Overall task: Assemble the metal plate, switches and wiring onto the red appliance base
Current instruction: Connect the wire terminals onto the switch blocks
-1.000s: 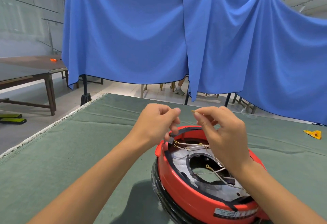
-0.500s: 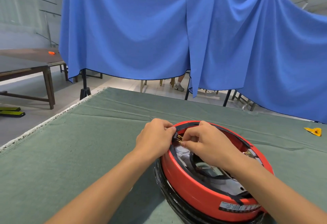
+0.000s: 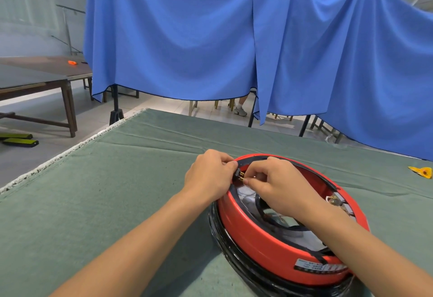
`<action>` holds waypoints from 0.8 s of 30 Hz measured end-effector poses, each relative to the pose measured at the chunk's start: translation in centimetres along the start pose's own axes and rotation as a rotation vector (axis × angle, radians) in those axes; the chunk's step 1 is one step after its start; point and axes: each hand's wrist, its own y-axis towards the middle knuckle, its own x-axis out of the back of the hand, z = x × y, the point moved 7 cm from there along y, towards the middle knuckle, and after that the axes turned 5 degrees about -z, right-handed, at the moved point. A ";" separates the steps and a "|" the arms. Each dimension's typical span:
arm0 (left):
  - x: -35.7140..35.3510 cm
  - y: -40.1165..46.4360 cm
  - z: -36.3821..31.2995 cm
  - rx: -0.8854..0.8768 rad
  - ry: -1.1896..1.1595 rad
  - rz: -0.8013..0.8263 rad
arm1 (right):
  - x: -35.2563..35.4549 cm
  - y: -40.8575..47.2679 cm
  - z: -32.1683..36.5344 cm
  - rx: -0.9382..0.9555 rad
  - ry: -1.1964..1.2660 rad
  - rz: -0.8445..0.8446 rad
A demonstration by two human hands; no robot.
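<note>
Hands have dropped from mid-air to the red appliance base point(image 3: 269, 238) on the worktop point(image 3: 105, 191). My left hand point(image 3: 208, 177) pinches the black switch point(image 3: 237, 175) at the rim; my right hand point(image 3: 274, 186) pinches a wire terminal point(image 3: 244, 179) against its brass prongs, so connecting has begun.

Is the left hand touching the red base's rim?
Touching. In the head view, the left hand rests against the red base at its rim, no gap visible.
</note>
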 end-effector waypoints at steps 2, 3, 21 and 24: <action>0.0 0.0 -0.1 0.001 -0.002 0.007 | 0.2 -0.1 -0.3 -0.014 0.002 -0.014; 0.0 0.0 -0.1 0.000 -0.003 0.010 | 0.3 -0.1 -0.4 -0.017 0.003 -0.020; 0.1 -0.3 -0.1 -0.011 0.008 -0.032 | -0.6 0.6 0.5 0.082 -0.091 0.045; 0.1 -0.3 0.0 -0.018 0.002 -0.041 | -0.7 0.6 0.7 0.097 -0.112 0.060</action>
